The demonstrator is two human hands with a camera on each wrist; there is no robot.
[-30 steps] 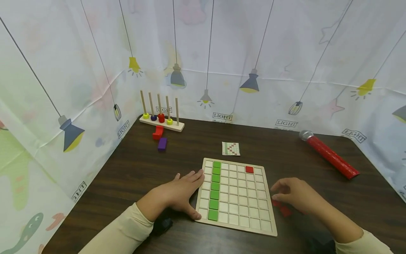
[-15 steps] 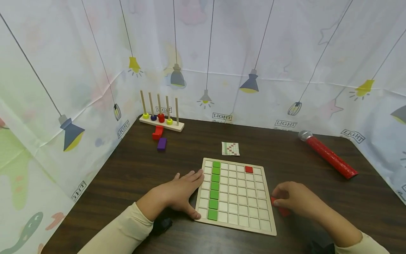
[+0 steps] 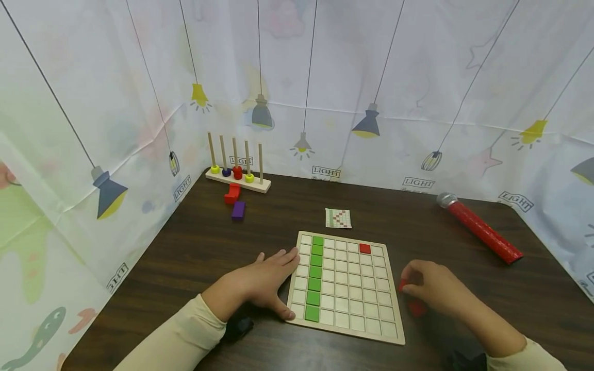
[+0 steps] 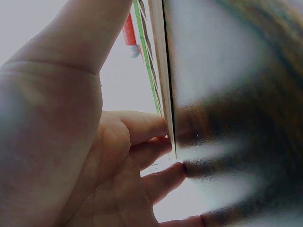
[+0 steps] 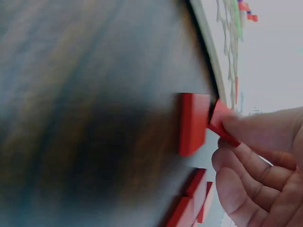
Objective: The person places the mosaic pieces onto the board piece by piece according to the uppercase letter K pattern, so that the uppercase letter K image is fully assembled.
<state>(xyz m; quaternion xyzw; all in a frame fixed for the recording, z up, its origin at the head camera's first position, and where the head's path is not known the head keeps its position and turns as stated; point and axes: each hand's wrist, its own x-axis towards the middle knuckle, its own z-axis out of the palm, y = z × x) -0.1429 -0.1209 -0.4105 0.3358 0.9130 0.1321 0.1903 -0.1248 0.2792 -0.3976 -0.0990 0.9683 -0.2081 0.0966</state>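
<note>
Behind the grid board (image 3: 346,286), curtain labels (image 3: 325,171) read "LIGHT".

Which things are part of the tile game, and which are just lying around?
In the game:
grid board
green tiles
red tiles
pattern card
left hand
right hand

Lying around:
peg stacker
red block
purple block
red microphone

Grid board (image 3: 345,330) by the left hand (image 3: 262,281): pale matt wood. Red tile (image 5: 222,124) pinched in the right hand (image 3: 433,291): smooth, matt. Table (image 3: 204,247): dark wood-grain, slight sheen.
</note>
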